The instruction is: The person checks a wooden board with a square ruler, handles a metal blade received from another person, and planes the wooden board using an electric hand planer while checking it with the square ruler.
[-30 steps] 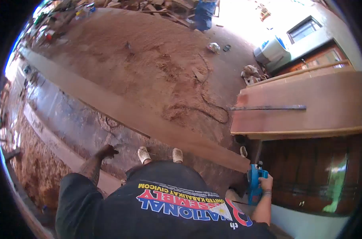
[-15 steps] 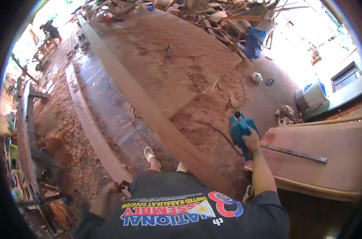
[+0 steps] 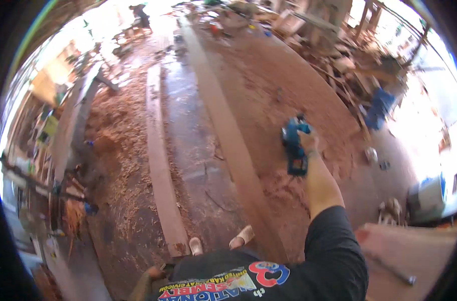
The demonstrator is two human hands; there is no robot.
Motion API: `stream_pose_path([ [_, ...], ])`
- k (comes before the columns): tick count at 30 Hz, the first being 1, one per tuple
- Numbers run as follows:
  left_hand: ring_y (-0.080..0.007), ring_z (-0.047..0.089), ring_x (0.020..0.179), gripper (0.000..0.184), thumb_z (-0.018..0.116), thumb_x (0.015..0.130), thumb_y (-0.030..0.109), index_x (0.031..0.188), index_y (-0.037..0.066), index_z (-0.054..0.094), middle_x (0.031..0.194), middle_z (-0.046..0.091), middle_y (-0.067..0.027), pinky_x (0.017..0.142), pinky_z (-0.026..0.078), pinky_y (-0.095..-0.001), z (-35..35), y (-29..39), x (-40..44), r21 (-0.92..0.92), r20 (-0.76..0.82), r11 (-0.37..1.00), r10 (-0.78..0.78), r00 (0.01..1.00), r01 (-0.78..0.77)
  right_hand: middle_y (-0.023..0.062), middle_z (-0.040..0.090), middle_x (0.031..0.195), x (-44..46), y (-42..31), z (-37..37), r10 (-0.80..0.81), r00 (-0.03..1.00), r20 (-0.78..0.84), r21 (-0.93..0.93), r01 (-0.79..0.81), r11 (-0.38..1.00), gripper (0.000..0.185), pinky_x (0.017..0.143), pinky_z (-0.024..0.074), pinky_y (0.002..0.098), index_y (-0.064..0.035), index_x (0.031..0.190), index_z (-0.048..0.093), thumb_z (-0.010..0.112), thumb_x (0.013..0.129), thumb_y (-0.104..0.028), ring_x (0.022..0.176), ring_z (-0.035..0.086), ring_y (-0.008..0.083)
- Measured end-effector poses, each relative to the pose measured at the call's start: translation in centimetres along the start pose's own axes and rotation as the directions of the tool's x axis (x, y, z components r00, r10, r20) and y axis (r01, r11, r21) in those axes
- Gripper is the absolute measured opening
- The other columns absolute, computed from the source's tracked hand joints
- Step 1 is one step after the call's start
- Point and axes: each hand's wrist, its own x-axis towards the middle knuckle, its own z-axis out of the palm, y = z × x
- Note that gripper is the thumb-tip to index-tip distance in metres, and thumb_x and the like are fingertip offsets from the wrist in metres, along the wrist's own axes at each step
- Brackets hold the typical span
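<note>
My right hand [image 3: 309, 142] is wrapped round the handle of a teal electric planer [image 3: 293, 150]. The planer hangs over the shavings just right of a long wooden board [image 3: 227, 115], with my arm stretched forward. Low by my waist is my left hand [image 3: 154, 273], dark and blurred, its fingers not clear. It is nearest to the near end of a narrower board [image 3: 160, 185]. My feet in light shoes [image 3: 242, 236] stand between the two boards.
Reddish shavings [image 3: 123, 165] cover much of the floor. A scrap wood heap [image 3: 339, 65] and a blue bag [image 3: 380, 108] lie at the back right. At the lower right is a wide wooden panel [image 3: 414, 246] with a metal bar [image 3: 396, 271]. Timber [image 3: 70, 125] stands left.
My view has turned left, so the boards appear further right and more upright. The planer has moved away from the wide panel toward the long board. My left hand has dropped lower in view.
</note>
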Motion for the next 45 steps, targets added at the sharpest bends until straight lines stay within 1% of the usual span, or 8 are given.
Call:
stream_pose_path([
  [7,-0.0353,0.072,0.099,0.056,0.069,0.086,0.054,0.116,0.007,0.074,0.107,0.074,-0.0218,0.086,0.054,-0.048,6.3,-0.4,-5.7,-0.105,0.09,0.994,0.052,0.995,-0.042,0.0237,0.073,0.112,2.7,1.8,0.8,0.107,0.994,0.012,-0.368,-0.095,0.925,0.054,0.095,0.0519,0.0428,0.003,0.12,0.068,0.08,0.082,-0.033,0.11,0.069,0.0376],
  [13,-0.0345,0.072,0.096,0.048,0.068,0.088,0.051,0.11,0.009,0.076,0.105,0.075,-0.0212,0.085,0.055,-0.0475,8.2,-2.0,-2.4,0.053,0.083,0.998,-0.023,0.996,0.018,0.0148,0.074,0.105,-4.5,-5.2,-2.3,-0.327,0.921,0.212,-0.688,0.378,0.619,0.042,0.086,0.0549,0.0371,0.0038,0.118,0.066,0.078,0.083,-0.016,0.094,0.07,0.0231],
  [23,-0.0387,0.071,0.104,0.058,0.066,0.089,0.057,0.109,0.004,0.076,0.108,0.074,-0.0232,0.089,0.053,-0.0511,16.6,-4.1,8.0,0.026,-0.221,0.879,0.47,0.855,-0.477,0.0165,0.074,0.111,-36.1,-13.9,-15.6,0.145,0.714,0.685,-0.549,0.375,0.747,0.048,0.09,0.0541,0.037,-0.0016,0.129,0.066,0.075,0.092,-0.029,0.107,0.069,0.0269],
  [34,-0.0306,0.068,0.099,0.047,0.066,0.094,0.042,0.121,0.005,0.069,0.115,0.071,-0.0204,0.086,0.052,-0.045,35.5,4.3,9.1,-0.67,0.067,0.324,0.923,0.38,-0.668,0.0058,0.071,0.1,-70.5,-8.1,-31.3,0.941,0.301,0.155,-0.478,-0.811,0.338,0.028,0.082,0.0544,0.0389,-0.0116,0.115,0.07,0.064,0.1,-0.035,0.088,0.067,0.0192],
  [36,-0.0282,0.068,0.094,0.039,0.067,0.095,0.036,0.114,0.003,0.072,0.108,0.073,-0.0196,0.083,0.052,-0.0443,34.4,4.7,9.1,-0.882,-0.033,0.163,0.915,0.403,-0.441,0.009,0.071,0.106,-74.1,-5.7,-30.8,0.935,0.258,0.242,-0.664,-0.659,0.354,0.036,0.086,0.0539,0.0397,-0.0104,0.119,0.069,0.066,0.098,-0.04,0.094,0.068,0.022],
  [39,-0.0199,0.066,0.091,0.032,0.066,0.096,0.032,0.109,0.003,0.074,0.106,0.073,-0.0177,0.079,0.051,-0.0397,33.8,7.8,2.7,0.111,-0.112,0.667,0.745,0.658,-0.737,0.0138,0.072,0.114,-76.5,-2.9,-29.9,0.849,0.2,0.489,-0.866,-0.003,0.499,0.048,0.091,0.0532,0.0408,-0.0087,0.125,0.069,0.067,0.095,-0.047,0.102,0.068,0.0263],
  [41,-0.0194,0.066,0.092,0.034,0.066,0.097,0.034,0.109,0.003,0.072,0.104,0.072,-0.0183,0.079,0.05,-0.0402,36.9,8.5,7.0,0.068,-0.056,0.575,0.818,0.572,-0.816,0.017,0.072,0.12,-76.4,-2.5,-29.5,0.78,0.176,0.601,-0.793,0.254,0.554,0.057,0.094,0.0527,0.0416,-0.0075,0.129,0.069,0.068,0.093,-0.052,0.108,0.069,0.0291],
  [45,-0.0366,0.071,0.087,0.035,0.059,0.097,0.034,0.124,0.012,0.065,0.104,0.073,-0.0185,0.08,0.055,-0.0464,41.6,10.7,4.9,-0.083,-0.176,0.683,0.706,0.686,-0.725,0.019,0.073,0.118,-74.9,-1.0,-30.1,0.593,0.418,0.689,-0.69,0.127,0.712,0.051,0.089,0.0545,0.0418,-0.0048,0.125,0.07,0.069,0.095,-0.047,0.107,0.069,0.0326],
])
